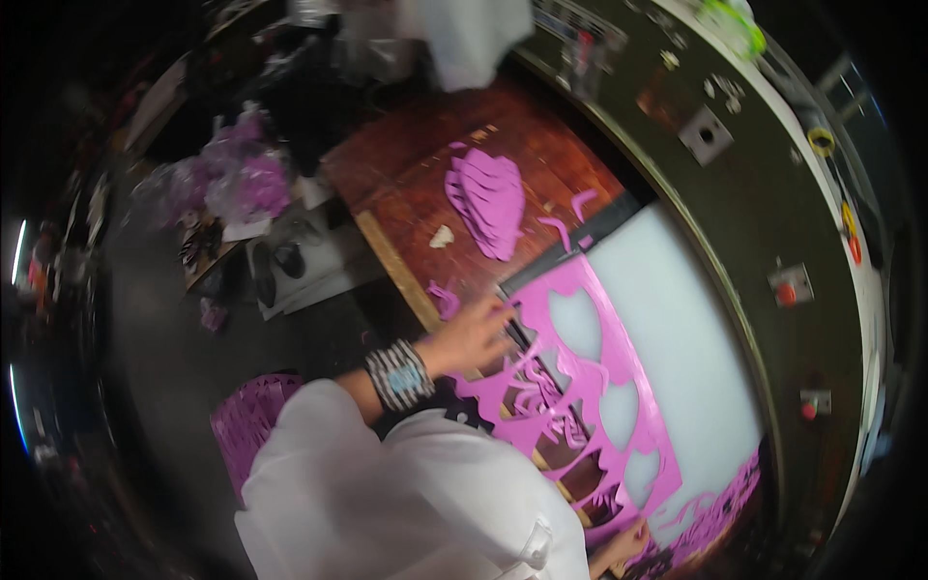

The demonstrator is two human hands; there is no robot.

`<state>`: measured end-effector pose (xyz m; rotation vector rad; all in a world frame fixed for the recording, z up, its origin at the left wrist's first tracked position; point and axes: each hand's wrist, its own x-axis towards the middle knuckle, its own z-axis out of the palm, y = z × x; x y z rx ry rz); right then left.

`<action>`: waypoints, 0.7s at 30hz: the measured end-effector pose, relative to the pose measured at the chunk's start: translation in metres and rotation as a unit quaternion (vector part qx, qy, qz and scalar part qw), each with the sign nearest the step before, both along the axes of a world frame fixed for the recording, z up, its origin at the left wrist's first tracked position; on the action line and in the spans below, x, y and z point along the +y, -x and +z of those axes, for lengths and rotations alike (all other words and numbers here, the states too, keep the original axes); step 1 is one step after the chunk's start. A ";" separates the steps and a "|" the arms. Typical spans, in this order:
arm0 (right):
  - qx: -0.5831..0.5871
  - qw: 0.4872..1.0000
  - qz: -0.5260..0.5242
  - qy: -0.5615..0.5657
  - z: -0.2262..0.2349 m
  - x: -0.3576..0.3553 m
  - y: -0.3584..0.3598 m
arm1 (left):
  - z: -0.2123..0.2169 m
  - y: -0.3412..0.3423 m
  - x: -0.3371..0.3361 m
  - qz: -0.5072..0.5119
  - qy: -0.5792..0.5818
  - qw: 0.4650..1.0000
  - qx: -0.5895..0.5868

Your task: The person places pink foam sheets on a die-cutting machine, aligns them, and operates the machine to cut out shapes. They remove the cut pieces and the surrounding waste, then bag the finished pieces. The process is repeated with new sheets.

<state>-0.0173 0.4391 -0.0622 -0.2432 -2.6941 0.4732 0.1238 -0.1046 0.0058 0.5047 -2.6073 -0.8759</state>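
Note:
A pink sheet (626,333) with large cut-out holes and a scalloped near edge lies partly over a white board (686,329). At the sheet's far left corner is my left hand (476,333), with a beaded bracelet on the wrist. Its fingers reach over the edge, blurred, and their grip is unclear. My right hand (630,543) is at the sheet's near right end, fingers closed on its edge; my white sleeve hides part of that arm. Thin pink strips hang in the sheet's openings. Ahead, a stack of pink cut pieces (488,205) rests on a reddish wooden board (406,159).
A dark green machine beam (710,208) with bolted plates curves along the right. Pink scraps (710,517) lie at the lower right. More perforated pink material (253,420) is at the left. Plastic bags with pink contents (237,174) stand at the far left.

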 end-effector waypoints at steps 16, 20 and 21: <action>-0.305 0.694 0.426 0.494 0.117 -0.242 -0.071 | 0.023 -0.292 0.124 0.399 -0.402 0.796 0.212; -0.381 0.613 0.420 0.550 0.136 -0.274 -0.086 | 0.059 -0.365 0.115 0.421 -0.280 0.812 0.293; -0.330 0.651 0.474 0.492 0.135 -0.291 -0.093 | 0.073 -0.388 0.108 0.421 -0.234 0.831 0.278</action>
